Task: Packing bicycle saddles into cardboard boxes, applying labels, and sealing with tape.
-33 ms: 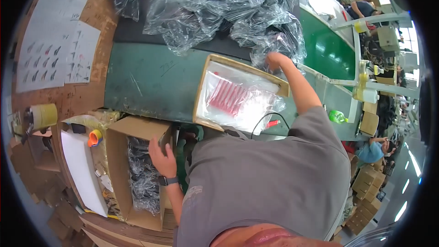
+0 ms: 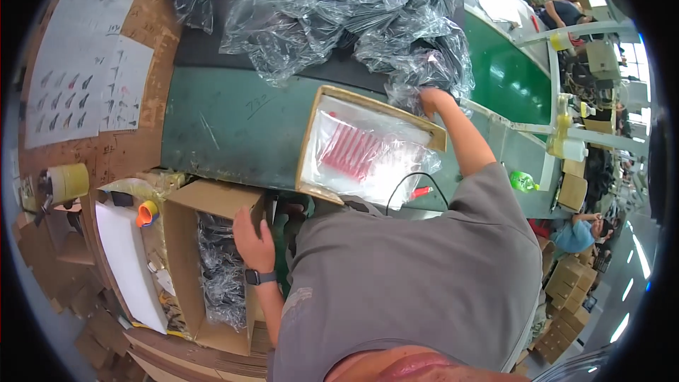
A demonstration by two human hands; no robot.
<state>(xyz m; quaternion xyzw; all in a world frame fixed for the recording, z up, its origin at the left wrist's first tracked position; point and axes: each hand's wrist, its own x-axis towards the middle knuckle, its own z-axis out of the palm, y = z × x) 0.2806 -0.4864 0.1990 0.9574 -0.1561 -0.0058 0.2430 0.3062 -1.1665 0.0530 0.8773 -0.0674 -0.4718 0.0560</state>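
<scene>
My right hand (image 2: 436,101) reaches to the near right edge of a heap of clear plastic bags (image 2: 304,21) with dark things inside. Its fingers are curled on one clear plastic bag (image 2: 430,67), and the fingertips are partly hidden. My left hand (image 2: 254,242), a watch on its wrist, lies over the near-side edge of an upright cardboard carton (image 2: 185,269), fingers stretched and thumb apart. Inside that carton lie more plastic-wrapped dark things (image 2: 221,276). Between my hands, a shallow open box (image 2: 309,148) holds clear bags with red stripes (image 2: 350,150).
The green worktable (image 2: 233,124) carries a red-handled thing (image 2: 422,192) and a dark looped cord. A green bottle (image 2: 523,182) stands at right. Paper sheets (image 2: 67,92) hang on a board at left, by a tape roll (image 2: 69,180). Other people sit far right.
My left hand has shifted slightly along the carton's edge, its fingers closer together. My right hand has moved a little to the right and down at the bag.
</scene>
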